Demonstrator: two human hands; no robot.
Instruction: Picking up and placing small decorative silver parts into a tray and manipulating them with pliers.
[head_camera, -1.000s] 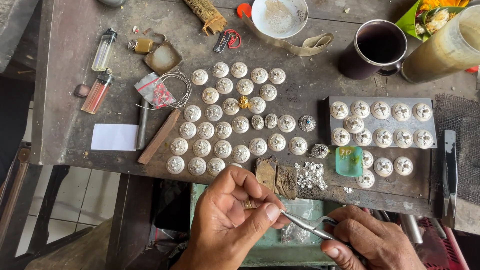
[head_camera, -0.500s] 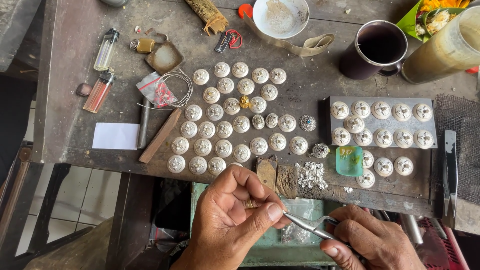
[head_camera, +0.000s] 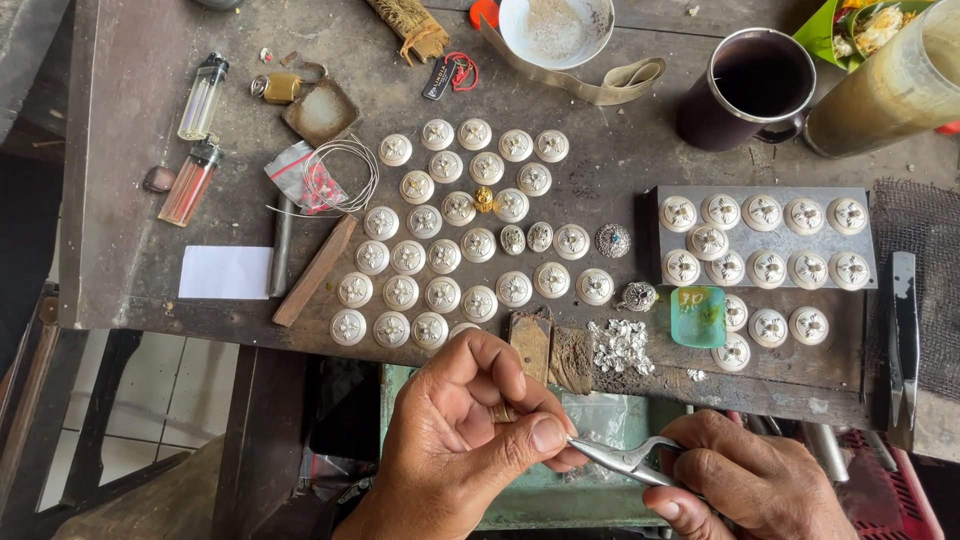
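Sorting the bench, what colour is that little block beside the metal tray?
Translucent green block, clearest in the head view.

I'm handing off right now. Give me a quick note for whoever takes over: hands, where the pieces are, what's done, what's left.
Left hand: fingers pinch a small piece, mostly hidden, at the bench edge.
Right hand: holds tweezers, tips at the left fingertips.
Round white discs with silver centres lie in rows on the bench; more sit on the metal plate.
Loose silver bits are heaped by the green block.
Done: the discs in view carry silver centres.
Left: the piece in hand; how far along it is cannot be told.
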